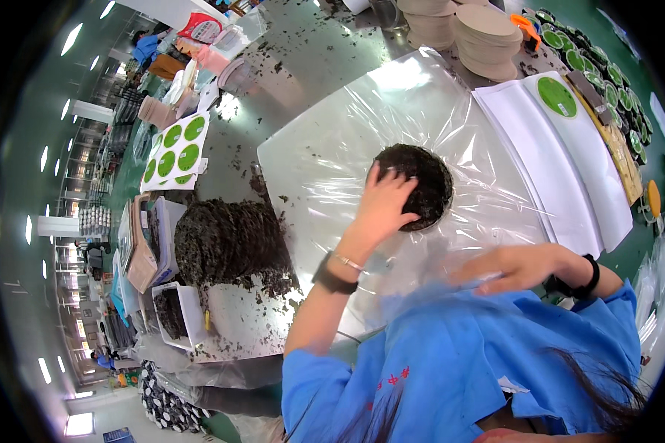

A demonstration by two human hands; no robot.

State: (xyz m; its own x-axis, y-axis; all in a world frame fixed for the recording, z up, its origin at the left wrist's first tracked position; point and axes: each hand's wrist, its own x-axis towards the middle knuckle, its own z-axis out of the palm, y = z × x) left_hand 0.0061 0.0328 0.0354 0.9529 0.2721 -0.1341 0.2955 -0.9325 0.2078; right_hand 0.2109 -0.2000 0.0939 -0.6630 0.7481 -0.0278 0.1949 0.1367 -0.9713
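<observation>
A round, dark cake of pressed leaves (430, 177), looking like a tea cake, lies on a wrinkled sheet of clear plastic film (332, 177). My left hand (384, 201) rests on the cake's left part, fingers spread and thumb toward its lower edge. Close to my body, my right hand (510, 267) is curled at the near edge of the film, and its fingertips are smeared by motion. The film there is lifted and blurred between my two arms. A wide stack of similar dark cakes (229, 240) lies on its side to the left.
White paper sheets (569, 162) lie right of the film, beside a wooden strip (617, 159). Round card stacks (488, 44) stand at the back, near an orange tape dispenser (526, 31). At left are a green sticker sheet (174, 153) and a white bin (192, 314).
</observation>
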